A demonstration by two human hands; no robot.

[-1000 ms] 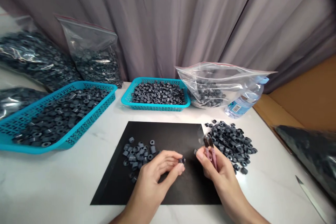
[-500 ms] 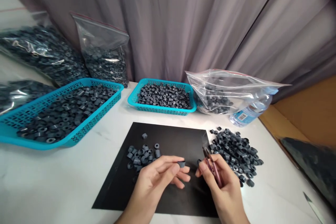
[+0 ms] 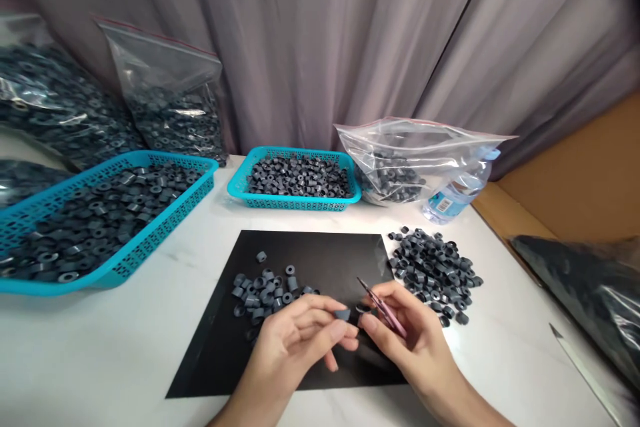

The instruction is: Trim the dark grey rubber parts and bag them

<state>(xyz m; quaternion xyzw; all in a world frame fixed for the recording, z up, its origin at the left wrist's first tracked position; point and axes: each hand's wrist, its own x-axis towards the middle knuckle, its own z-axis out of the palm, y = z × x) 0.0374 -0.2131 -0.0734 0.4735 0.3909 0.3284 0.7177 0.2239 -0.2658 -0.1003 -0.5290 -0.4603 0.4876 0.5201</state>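
Note:
My left hand pinches a small grey rubber ring between thumb and fingers, over a black mat. My right hand is closed on pink-handled snips, whose tips point up and left, and its fingertips also hold a second small ring close to the first. A small heap of grey rings lies on the mat just left of my left hand. A bigger heap of rings lies on the white table right of the mat.
Two teal baskets of rings stand behind: a large basket at left, a small basket at centre. Clear bags of rings lean on the curtain; another bag covers a water bottle. A dark bag and a blade lie right.
My hands have drawn closer together, the snips now tilted further left towards the ring in my left hand. The camera view shifted slightly.

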